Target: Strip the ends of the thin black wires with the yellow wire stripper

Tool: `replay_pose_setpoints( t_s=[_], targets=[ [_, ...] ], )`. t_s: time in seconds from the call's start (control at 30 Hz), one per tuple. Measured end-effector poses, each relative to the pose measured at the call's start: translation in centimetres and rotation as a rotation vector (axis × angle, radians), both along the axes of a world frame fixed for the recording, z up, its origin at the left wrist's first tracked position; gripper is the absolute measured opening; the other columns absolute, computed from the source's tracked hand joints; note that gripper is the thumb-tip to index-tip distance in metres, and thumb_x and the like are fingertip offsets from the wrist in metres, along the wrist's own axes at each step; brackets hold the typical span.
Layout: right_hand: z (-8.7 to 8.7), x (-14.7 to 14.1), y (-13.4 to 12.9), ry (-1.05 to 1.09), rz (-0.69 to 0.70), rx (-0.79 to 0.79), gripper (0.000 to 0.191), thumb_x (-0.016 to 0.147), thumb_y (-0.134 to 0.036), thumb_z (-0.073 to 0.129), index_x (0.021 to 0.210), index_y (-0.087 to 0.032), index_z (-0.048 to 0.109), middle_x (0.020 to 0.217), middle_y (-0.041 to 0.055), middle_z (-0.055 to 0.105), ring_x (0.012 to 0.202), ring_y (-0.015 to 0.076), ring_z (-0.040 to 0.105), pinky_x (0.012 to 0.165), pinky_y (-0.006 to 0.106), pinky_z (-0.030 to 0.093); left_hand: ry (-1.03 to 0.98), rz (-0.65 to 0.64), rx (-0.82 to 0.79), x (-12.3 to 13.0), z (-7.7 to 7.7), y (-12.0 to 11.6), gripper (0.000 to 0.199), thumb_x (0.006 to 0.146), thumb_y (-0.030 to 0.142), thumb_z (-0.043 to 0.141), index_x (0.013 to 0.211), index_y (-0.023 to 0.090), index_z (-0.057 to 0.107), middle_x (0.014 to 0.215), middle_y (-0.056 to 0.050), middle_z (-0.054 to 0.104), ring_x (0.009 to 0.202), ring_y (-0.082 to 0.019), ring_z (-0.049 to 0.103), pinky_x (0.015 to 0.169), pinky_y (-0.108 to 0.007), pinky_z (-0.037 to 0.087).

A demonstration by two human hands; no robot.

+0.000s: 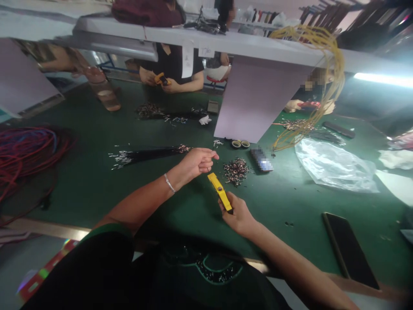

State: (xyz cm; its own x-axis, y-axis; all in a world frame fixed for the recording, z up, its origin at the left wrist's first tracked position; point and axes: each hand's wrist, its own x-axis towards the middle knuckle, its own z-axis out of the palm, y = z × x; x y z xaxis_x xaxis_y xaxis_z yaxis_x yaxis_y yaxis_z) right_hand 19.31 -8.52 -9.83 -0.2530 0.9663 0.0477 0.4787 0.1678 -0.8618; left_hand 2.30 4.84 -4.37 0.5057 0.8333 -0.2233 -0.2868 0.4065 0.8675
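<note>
My right hand [238,214] is wrapped around a yellow wire stripper [220,190], whose head points up and left. Just above that head, my left hand [198,162] is closed in a pinch. A short dark strand, seemingly a thin black wire [209,172], shows between its fingers and the tool; most of it is hidden. Behind my left hand lies a bundle of black wires [151,152], with silvery tips at the left and coppery tips at the right. To the right of both hands is a heap of small dark and copper-coloured pieces [236,171].
Two tape rolls [240,144] and a blurred-out item [262,160] sit beyond the heap. A clear plastic bag [335,165] and a phone [350,249] are at the right. Red cables [29,155] lie left. A divider panel [254,94] stands ahead; co-workers' hands [171,86] are behind it.
</note>
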Motion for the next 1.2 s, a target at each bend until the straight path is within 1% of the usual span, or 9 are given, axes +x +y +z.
replay_pose_setpoints(
  t_s=[0.1, 0.17, 0.3, 0.4, 0.53, 0.6, 0.67, 0.83, 1.2],
  targets=[
    [-0.2, 0.1, 0.0, -0.073, 0.014, 0.088, 0.017, 0.061, -0.011, 0.049, 0.073, -0.022, 0.045, 0.06, -0.0044, 0.046, 0.054, 0.0129, 0.039, 0.053, 0.027, 0.028, -0.001, -0.013, -0.006, 0.0, 0.0, 0.0, 0.025, 0.089, 0.012, 0.05, 0.067, 0.009, 0.061, 0.041, 0.01, 0.021, 0.032, -0.001, 0.017, 0.036, -0.017, 0.017],
    [0.0, 0.0, 0.0, -0.074, 0.02, 0.107, 0.018, 0.06, -0.011, 0.05, 0.073, -0.022, 0.044, 0.059, -0.0048, 0.044, 0.053, 0.0128, 0.037, 0.053, 0.027, 0.028, 0.009, -0.004, -0.008, -0.1, 0.0, 0.0, 0.025, 0.089, 0.013, 0.05, 0.067, 0.01, 0.061, 0.041, 0.01, 0.021, 0.032, -0.002, 0.016, 0.036, -0.017, 0.018],
    [0.1, -0.2, -0.1, 0.022, -0.008, 0.009, 0.015, 0.06, -0.011, 0.05, 0.07, -0.022, 0.046, 0.059, -0.0041, 0.046, 0.053, 0.0127, 0.04, 0.052, 0.027, 0.03, 0.012, -0.004, -0.005, -0.2, 0.2, 0.1, 0.024, 0.089, 0.013, 0.051, 0.068, 0.01, 0.06, 0.041, 0.01, 0.021, 0.032, -0.002, 0.017, 0.036, -0.017, 0.019],
    [0.0, -0.5, -0.3, 0.263, 0.006, -0.166, 0.018, 0.058, -0.009, 0.049, 0.071, -0.02, 0.051, 0.061, -0.0029, 0.051, 0.053, 0.0128, 0.044, 0.05, 0.026, 0.035, 0.018, 0.006, 0.0, -0.3, 0.4, 0.1, 0.025, 0.09, 0.013, 0.05, 0.067, 0.01, 0.06, 0.041, 0.01, 0.021, 0.032, -0.002, 0.017, 0.035, -0.017, 0.019],
    [-0.1, -0.9, -0.4, 0.787, 0.097, -0.47, 0.027, 0.054, -0.01, 0.048, 0.079, -0.018, 0.054, 0.057, -0.004, 0.052, 0.045, 0.0117, 0.045, 0.044, 0.027, 0.041, 0.033, 0.037, -0.012, -0.4, 0.3, 0.4, 0.026, 0.09, 0.012, 0.049, 0.067, 0.009, 0.06, 0.041, 0.01, 0.021, 0.033, -0.002, 0.018, 0.035, -0.016, 0.016],
    [0.0, -1.1, -0.3, 0.965, 0.134, -0.537, 0.026, 0.054, -0.009, 0.05, 0.078, -0.016, 0.055, 0.057, -0.0029, 0.053, 0.044, 0.0117, 0.046, 0.042, 0.028, 0.042, 0.034, 0.05, -0.025, -0.5, 0.0, 0.7, 0.025, 0.089, 0.011, 0.049, 0.067, 0.008, 0.06, 0.041, 0.01, 0.022, 0.033, -0.001, 0.018, 0.035, -0.016, 0.015],
    [0.3, -1.2, -0.1, 1.057, 0.153, -0.554, 0.024, 0.054, -0.008, 0.05, 0.077, -0.015, 0.057, 0.058, -0.0014, 0.055, 0.044, 0.012, 0.046, 0.042, 0.028, 0.042, 0.033, 0.058, -0.033, -0.5, -0.3, 0.9, 0.023, 0.089, 0.012, 0.051, 0.068, 0.008, 0.06, 0.041, 0.01, 0.022, 0.033, -0.001, 0.019, 0.035, -0.016, 0.015],
    [0.7, -1.1, 0.2, 1.093, 0.131, -0.553, 0.024, 0.055, -0.007, 0.051, 0.077, -0.014, 0.059, 0.058, -0.0005, 0.057, 0.044, 0.012, 0.047, 0.042, 0.028, 0.042, 0.025, 0.058, -0.022, -0.6, -0.9, 1.2, 0.023, 0.089, 0.014, 0.052, 0.068, 0.009, 0.061, 0.041, 0.01, 0.022, 0.032, -0.001, 0.019, 0.035, -0.016, 0.017],
    [1.4, -0.7, 0.4, 1.123, 0.118, -0.51, 0.023, 0.056, -0.008, 0.049, 0.077, -0.015, 0.057, 0.058, -0.0006, 0.054, 0.044, 0.0123, 0.046, 0.041, 0.028, 0.041, -0.012, 0.051, -0.056, -0.4, -0.9, 1.2, 0.024, 0.089, 0.012, 0.051, 0.068, 0.008, 0.061, 0.041, 0.01, 0.022, 0.032, -0.001, 0.018, 0.035, -0.015, 0.017]
  ],
)
